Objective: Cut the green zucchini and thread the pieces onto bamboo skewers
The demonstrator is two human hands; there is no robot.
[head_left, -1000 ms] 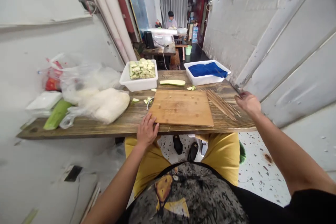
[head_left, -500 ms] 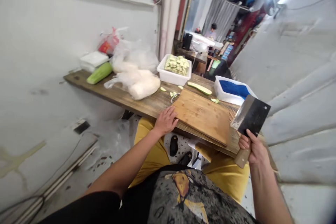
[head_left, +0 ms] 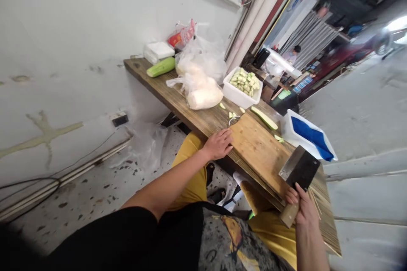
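Observation:
My right hand [head_left: 302, 205] is wrapped round the wooden handle of a cleaver [head_left: 300, 168], whose dark broad blade is raised at the right end of the wooden cutting board [head_left: 259, 146]. At the board's near left corner rests my left hand [head_left: 219, 144], fingers stretched out and lying along the edge, holding nothing. Beyond the board lies a halved zucchini [head_left: 264, 117], cut lengthwise, with a few small green scraps [head_left: 279, 139] near it. A white tub [head_left: 241, 98] holds a heap of cut zucchini pieces [head_left: 245, 82].
A white tub with a blue lining [head_left: 307, 133] stands at the table's far right. Leftward on the wooden table [head_left: 178, 95] are a plastic bag of pale contents [head_left: 203, 93], a whole green zucchini [head_left: 161, 67] and a white box [head_left: 158, 52]. A person sits in the background.
My view has turned to the left, so the table appears shifted right and tilted. The cleaver is now lower and nearer the board's right end. My left hand stays at the board's corner.

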